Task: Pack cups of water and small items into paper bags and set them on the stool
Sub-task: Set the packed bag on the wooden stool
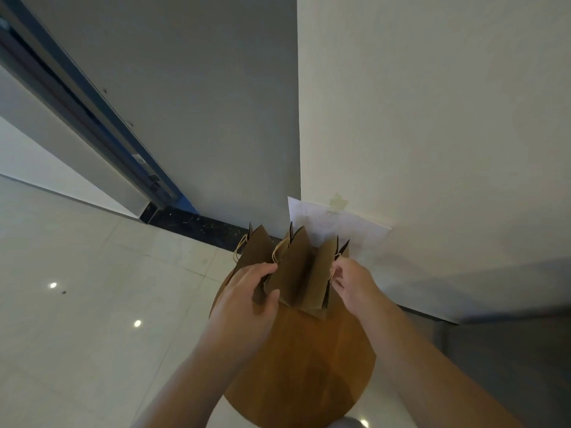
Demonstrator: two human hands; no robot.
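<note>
Contents of the paper bags (pixel 296 267) not visible; stool (pixel 309 366) near rim cut off by the frame edge, far rim hidden behind bags and hands; count: 3 bags upright in a row on the stool's far side, touching; 1 stool; 1 sheet of paper (pixel 333 223) on the wall (pixel 432 118); left hand (pixel 247 298) curled round left bag (pixel 256 248) low down; right hand (pixel 352 282) pinching right bag (pixel 321 273) at its cord handle.

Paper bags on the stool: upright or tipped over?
Upright: three paper bags stand on the wooden stool, their tops pointing up.
</note>
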